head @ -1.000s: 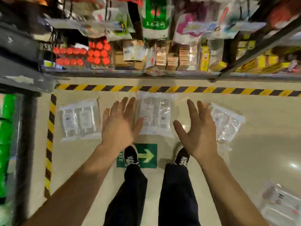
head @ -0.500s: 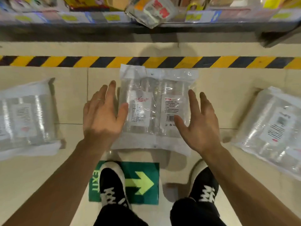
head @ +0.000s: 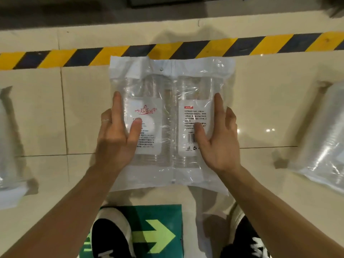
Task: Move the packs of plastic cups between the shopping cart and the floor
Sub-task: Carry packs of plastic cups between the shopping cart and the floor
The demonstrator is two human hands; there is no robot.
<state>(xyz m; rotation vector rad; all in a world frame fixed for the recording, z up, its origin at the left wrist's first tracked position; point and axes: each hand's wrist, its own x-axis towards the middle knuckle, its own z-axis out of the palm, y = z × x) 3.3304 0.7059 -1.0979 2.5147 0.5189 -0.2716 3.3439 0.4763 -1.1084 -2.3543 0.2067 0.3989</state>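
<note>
The pack [head: 171,123] lies flat on the floor [head: 80,112], just near of the striped tape [head: 186,51]. I judge it light, slick and crushable, so I'd squeeze gently at its long sides. My left hand [head: 117,138] and right hand [head: 217,140] are part open, thumbs on top, fingers along each side; whether they grip it yet I cannot tell.

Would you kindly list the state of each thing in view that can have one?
middle pack of cups: sealed, flat on the floor, gripped at both sides.
left hand: clasping the pack's left edge, thumb on top.
right hand: clasping the pack's right edge, thumb on top.
left pack: lying on the floor, untouched.
right pack: lying on the floor, untouched.
</note>
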